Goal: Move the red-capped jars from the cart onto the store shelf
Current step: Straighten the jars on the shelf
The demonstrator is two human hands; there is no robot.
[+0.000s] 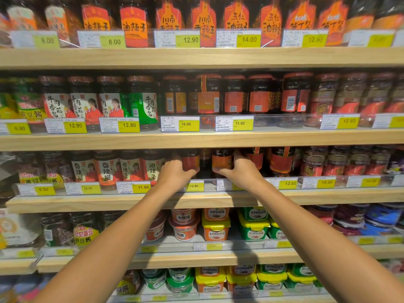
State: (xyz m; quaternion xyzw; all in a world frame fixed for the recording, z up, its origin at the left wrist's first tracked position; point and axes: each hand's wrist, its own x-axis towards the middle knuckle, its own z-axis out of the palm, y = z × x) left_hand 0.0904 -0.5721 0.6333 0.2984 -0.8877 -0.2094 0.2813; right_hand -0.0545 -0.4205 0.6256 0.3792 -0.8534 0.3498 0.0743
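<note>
both arms reach into the third shelf (131, 201). my left hand (175, 171) wraps a dark jar with a red label (190, 162), my right hand (240, 171) wraps its neighbour jar (222, 161); fingers curl round the bodies, just behind the price tag rail (194, 186). caps hidden under the shelf above. likely glass, heavy, smooth, breakable; i'd grip mid-body, not the cap. cart not in view.
</note>
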